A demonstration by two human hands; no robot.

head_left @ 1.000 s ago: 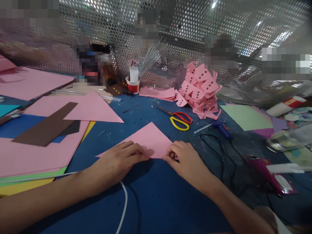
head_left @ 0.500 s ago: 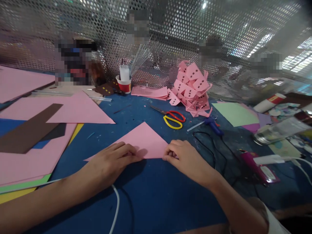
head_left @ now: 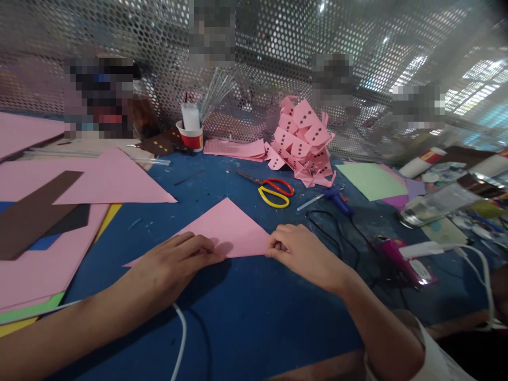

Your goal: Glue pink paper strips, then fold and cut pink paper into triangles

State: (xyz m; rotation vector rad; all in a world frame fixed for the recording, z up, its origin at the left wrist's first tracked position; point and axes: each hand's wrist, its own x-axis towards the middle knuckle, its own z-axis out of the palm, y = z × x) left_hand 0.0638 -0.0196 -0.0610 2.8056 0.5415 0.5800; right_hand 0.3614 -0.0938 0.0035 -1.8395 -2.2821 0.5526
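A triangular sheet of pink paper (head_left: 234, 227) lies on the blue table in front of me, its peak pointing away and its long edge towards me. My left hand (head_left: 178, 256) is closed, its fingertips pinching that near edge around the middle and covering part of the left side. At the right corner my right hand (head_left: 291, 248) grips the paper between thumb and curled fingers. Beyond the sheet rest scissors (head_left: 273, 193) with one red and one yellow handle. A blue glue gun (head_left: 338, 202) lies to their right.
Pink, brown and blue sheets (head_left: 47, 211) are stacked at left. Folded pink pieces with dark squares (head_left: 301, 137) are heaped at the back, beside a paper cup (head_left: 191, 136). At right are a clear jar (head_left: 436, 201), a magenta device (head_left: 408, 262) and cables. A white cable (head_left: 183, 328) runs near my left forearm.
The whole view has shifted slightly, so things appear further left. Both hands keep their hold on the pink paper, with little visible movement against it.
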